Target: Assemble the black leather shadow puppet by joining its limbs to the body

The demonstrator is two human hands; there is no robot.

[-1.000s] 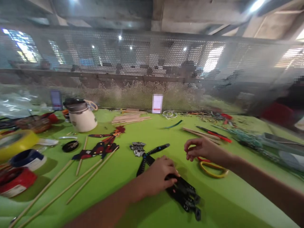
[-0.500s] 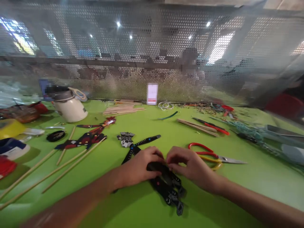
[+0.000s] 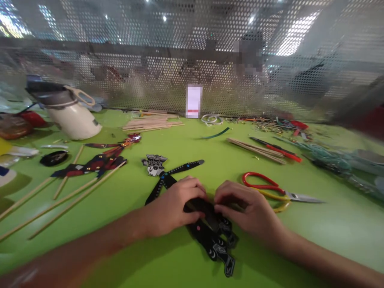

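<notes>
A black jointed shadow puppet (image 3: 207, 242) lies on the green table, its white-and-black head at the upper left and its legs toward the lower right. My left hand (image 3: 177, 206) grips the puppet's body, thumb and fingers closed round it and covering much of the middle. Just right of the body, my right hand (image 3: 244, 202) is closed in a pinch near the upper leg; whatever is between those fingertips is hidden. Scissors (image 3: 282, 194) with one red and one yellow handle loop lie close beside my right hand.
A second puppet, red and dark (image 3: 99, 164), rests on the left with thin sticks attached. A white jug (image 3: 70, 120), a black round item (image 3: 54, 158) and wooden sticks (image 3: 153, 122) are behind. Red-and-black pliers or cutter-like tool (image 3: 283, 152) and green netting lie right.
The camera view has tilted down and shifted slightly. My right hand has drawn a little away from my left hand; the left still holds the puppet.
</notes>
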